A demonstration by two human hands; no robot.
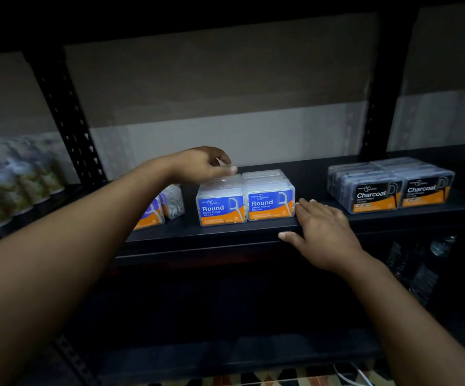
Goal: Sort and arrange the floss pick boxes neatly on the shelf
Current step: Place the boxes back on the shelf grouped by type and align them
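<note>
Beside Round boxes — both hands

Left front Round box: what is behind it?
Behind the left front Round box more clear boxes line up toward the back. The left hand covers the rearmost, so their count is unclear.

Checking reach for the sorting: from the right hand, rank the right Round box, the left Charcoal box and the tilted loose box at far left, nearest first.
From the right hand:
1. Right Round box, touching its fingertips, just left.
2. Left Charcoal box, up to the right.
3. Tilted loose box, far left, past both Round boxes.
</note>
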